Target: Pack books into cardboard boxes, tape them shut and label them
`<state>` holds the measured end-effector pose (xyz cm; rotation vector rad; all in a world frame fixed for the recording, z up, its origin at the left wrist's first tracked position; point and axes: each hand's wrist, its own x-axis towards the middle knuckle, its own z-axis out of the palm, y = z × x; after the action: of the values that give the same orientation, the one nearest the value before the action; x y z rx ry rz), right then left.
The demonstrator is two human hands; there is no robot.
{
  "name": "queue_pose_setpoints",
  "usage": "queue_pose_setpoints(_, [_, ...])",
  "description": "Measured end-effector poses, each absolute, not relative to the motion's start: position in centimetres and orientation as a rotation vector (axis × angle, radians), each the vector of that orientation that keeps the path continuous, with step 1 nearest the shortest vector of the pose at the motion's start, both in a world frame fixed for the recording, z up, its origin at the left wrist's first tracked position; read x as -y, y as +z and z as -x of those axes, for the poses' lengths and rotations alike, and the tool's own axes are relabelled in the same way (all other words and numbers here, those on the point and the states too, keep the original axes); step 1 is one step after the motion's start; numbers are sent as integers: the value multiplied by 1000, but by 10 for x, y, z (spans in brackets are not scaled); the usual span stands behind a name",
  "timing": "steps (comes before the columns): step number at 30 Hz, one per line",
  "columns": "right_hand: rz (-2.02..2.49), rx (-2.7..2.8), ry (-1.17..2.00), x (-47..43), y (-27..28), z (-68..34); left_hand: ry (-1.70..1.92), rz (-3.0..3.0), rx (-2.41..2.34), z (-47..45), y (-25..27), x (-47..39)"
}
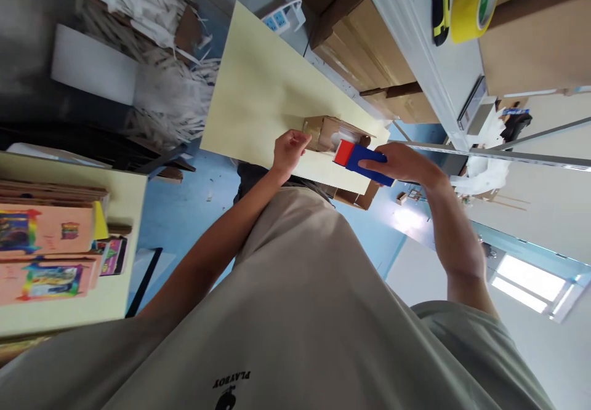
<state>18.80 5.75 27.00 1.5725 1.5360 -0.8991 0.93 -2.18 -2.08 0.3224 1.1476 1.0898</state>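
Note:
My right hand (396, 162) grips a flat blue-and-red box (369, 162), thumb on its upper face. The red end points left, over the front edge of a small open cardboard box (316, 132) on the pale yellow tabletop (258, 84). White material shows inside that cardboard box. Just left of it, my left hand (290, 152) is closed in a pinch, fingertips near the cardboard's corner. Whether anything small sits between those fingertips cannot be made out.
A white power strip (282, 19) lies beyond the table. Large cartons (369, 40) stand behind it. On the shelf at upper right are yellow tape (474, 5) and a utility knife (441, 5). Shredded white paper (180, 96) fills the left. Printed packages (50, 231) lie on another table.

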Motion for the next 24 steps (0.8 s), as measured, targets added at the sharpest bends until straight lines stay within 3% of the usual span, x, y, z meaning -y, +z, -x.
queue_pose_setpoints(14, [-1487,-1874,-782,-107,236,-193,1022,-189,-1209,-59,-72,1])
queue_pose_setpoints(24, [-1532,-1872,-758,-109,212,-195,956,-176,-1310,-68,-70,-2])
